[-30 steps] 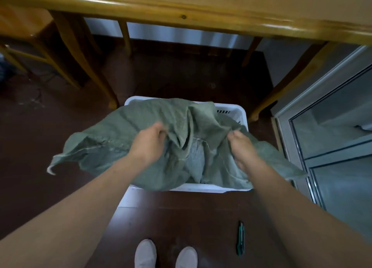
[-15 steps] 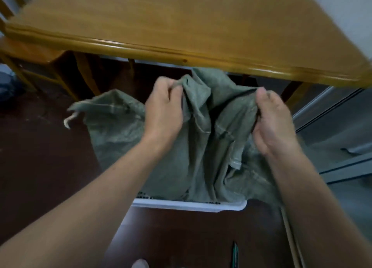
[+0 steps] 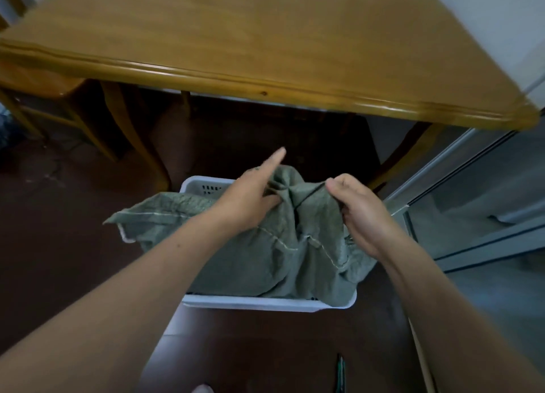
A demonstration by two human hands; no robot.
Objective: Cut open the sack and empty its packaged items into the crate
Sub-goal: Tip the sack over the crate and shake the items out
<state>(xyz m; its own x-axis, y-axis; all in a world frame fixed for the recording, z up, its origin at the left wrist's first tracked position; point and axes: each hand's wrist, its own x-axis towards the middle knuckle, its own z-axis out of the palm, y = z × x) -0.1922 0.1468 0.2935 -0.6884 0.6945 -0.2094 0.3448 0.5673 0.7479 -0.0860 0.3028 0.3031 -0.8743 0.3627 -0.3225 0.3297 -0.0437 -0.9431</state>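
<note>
A limp grey-green woven sack (image 3: 265,257) lies crumpled over a white plastic crate (image 3: 265,302) on the dark floor. My left hand (image 3: 250,198) grips a bunched fold at the sack's top, with the forefinger sticking out straight. My right hand (image 3: 359,215) pinches the sack's cloth just to the right, fingers closed on it. The sack hides whatever is inside the crate. One corner of the sack hangs out over the crate's left side.
A wooden table (image 3: 265,44) overhangs the space beyond the crate, its legs (image 3: 138,144) to the left. A green-handled cutter (image 3: 340,375) lies on the floor near my foot (image 3: 203,389). A glass-fronted cabinet (image 3: 472,203) stands at right.
Both hands raised the sack up in front of the table edge, then brought it back down onto the crate. My left forefinger now points outward.
</note>
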